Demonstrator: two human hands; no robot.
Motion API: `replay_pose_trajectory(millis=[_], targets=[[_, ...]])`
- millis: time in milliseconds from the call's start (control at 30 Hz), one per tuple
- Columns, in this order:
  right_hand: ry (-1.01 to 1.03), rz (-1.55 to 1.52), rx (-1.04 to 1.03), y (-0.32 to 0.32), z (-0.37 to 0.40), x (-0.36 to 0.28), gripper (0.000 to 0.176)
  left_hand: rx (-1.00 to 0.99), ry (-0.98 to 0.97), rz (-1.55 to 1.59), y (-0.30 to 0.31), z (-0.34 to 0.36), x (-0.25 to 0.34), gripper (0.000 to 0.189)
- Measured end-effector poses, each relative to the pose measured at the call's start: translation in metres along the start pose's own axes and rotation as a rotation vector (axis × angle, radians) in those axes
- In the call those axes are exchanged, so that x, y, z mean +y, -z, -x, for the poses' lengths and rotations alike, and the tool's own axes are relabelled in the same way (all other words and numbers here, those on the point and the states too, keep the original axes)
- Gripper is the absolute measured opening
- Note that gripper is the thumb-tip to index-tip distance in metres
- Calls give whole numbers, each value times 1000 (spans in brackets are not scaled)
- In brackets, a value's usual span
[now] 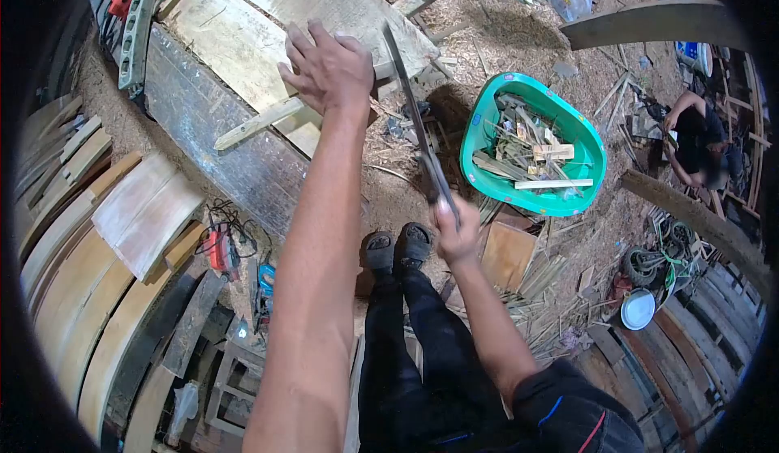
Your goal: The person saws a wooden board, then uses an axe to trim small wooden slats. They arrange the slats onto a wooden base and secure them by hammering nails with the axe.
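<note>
My left hand (329, 72) lies spread, palm down, over a narrow wooden strip (258, 123) and pins it across the planks of a workbench (219, 27). One pointed end of the strip sticks out to the left of my hand; the other runs out to its right, past the bench edge. My right hand (456, 227) is closed round the lower end of a long, narrow dark-bladed tool (419, 120). Its blade points up and away from me, seen nearly edge-on, and its tip overlaps the bench corner in this view. Whether it is a saw or a machete I cannot tell.
Right of the blade stands a green tub (531, 201) of wood offcuts. A power strip (136, 43) hangs at the bench's left edge. A red power tool (221, 252) and curved boards (105, 266) lie at left. Another person (699, 133) sits at far right. Shavings cover the floor.
</note>
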State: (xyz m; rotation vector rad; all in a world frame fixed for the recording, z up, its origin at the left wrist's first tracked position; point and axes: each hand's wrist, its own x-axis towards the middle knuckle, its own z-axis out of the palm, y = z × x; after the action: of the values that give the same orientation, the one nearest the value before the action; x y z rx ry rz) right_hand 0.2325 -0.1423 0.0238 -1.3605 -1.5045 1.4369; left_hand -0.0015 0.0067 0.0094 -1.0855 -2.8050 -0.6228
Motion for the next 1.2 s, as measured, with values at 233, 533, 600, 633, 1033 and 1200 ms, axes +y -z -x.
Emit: replay_pose_trajectory(millis=[233, 533, 600, 633, 1033, 1200], targets=[[6, -14, 8, 1, 5, -6, 33, -30, -4, -20, 5, -1, 0, 51], [-39, -57, -30, 9, 12, 2, 33, 31, -1, -42, -1, 2, 0, 50], [-72, -92, -43, 18, 19, 18, 32, 86, -9, -49, -7, -1, -2, 48], [-126, -42, -43, 12, 0, 5, 36, 88, -21, -48, -7, 2, -2, 48], [124, -12, 43, 39, -10, -24, 30, 133, -223, 152, 8, 8, -6, 25], [156, 36, 115, 33, -10, -18, 27, -27, -381, 240, 22, 24, -4, 25]])
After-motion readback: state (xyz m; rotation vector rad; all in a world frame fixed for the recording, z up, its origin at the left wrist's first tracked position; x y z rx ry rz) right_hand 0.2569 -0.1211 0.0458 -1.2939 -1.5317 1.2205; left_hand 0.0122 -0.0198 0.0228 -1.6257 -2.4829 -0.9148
